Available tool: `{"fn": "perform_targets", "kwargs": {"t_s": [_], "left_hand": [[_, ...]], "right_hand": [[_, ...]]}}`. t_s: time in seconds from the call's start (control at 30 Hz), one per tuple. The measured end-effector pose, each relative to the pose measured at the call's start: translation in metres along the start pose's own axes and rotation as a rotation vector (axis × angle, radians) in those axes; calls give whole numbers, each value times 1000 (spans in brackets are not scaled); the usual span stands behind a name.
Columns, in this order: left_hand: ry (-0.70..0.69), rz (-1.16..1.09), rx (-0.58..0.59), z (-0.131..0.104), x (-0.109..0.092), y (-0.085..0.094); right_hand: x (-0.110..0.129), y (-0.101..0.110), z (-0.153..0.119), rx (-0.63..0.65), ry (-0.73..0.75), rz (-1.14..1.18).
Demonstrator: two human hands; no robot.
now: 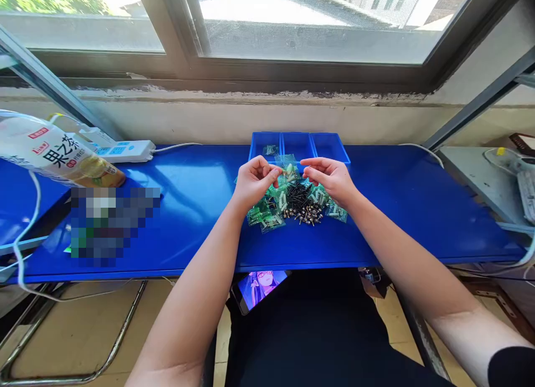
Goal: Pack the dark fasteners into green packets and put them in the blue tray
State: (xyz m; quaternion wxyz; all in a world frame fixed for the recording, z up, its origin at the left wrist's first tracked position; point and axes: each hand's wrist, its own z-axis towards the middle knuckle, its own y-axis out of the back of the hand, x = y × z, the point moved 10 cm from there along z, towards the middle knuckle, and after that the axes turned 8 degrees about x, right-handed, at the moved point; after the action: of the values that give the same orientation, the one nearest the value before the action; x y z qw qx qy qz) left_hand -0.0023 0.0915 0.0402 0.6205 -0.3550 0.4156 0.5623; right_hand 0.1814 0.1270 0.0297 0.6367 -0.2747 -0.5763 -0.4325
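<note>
A small clear greenish plastic bag with pale pieces in it shows between my two hands. My left hand is closed, thumb against curled fingers, at the bag's left edge, and seems to pinch it. At the bag's right side, my right hand has its index finger stretched out and a little apart from the thumb; nothing shows between them. Below the hands lie a heap of black screws, a heap of brassy metal pieces and several more small bags with white pieces.
Behind the hands stands a blue three-compartment tray, with a small bag in its left compartment. A drink bottle and a white power strip are on the left of the blue table. A lit phone rests on my lap.
</note>
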Motion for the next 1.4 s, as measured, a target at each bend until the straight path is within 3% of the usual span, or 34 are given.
{"fn": "perform_targets", "kwargs": {"t_s": [0.43, 0.9, 1.4], "left_hand": [[40, -49, 42, 0, 5, -2], [78, -13, 1, 1, 11, 3], [32, 220, -73, -1, 7, 12]], "right_hand": [[-18, -13, 0, 39, -153, 116], [-15, -11, -1, -36, -106, 119], [-14, -18, 0, 27, -35, 112]]}}
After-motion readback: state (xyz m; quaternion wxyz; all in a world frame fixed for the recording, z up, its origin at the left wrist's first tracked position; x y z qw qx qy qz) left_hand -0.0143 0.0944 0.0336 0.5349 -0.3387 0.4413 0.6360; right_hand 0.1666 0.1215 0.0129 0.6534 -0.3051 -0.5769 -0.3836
